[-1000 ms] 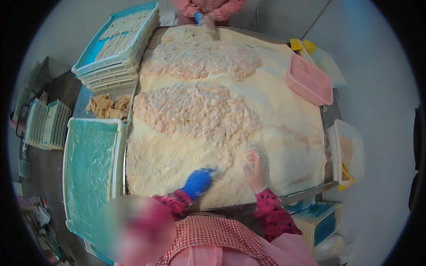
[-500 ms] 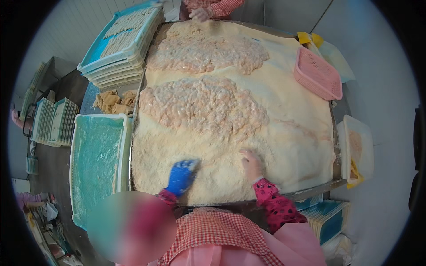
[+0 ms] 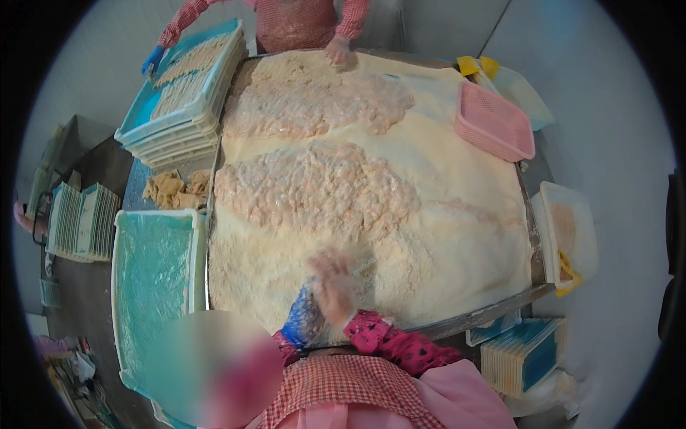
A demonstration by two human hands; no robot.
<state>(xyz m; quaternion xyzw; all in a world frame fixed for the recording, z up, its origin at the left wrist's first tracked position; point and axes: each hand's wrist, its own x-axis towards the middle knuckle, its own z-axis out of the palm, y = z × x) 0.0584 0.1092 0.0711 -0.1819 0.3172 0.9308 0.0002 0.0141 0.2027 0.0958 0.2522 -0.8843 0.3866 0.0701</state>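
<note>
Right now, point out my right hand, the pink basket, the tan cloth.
Right hand [image 3: 333,286]: head view, its blurred middle.
Pink basket [image 3: 494,116]: head view, inner floor.
Tan cloth [image 3: 170,191]: head view, crumpled middle.

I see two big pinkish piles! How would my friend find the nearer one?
Start with the big rectangular table coated in pale powder. Just beyond the person's blue-gloved left hand and pink-sleeved right hand lies the wide, lumpy, pinkish pile. Unlike the similar farther pile, it's closest to these hands.

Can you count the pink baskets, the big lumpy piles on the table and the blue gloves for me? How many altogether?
Pink basket: 1
Lumpy piles: 2
Blue gloves: 2
Total: 5
</note>
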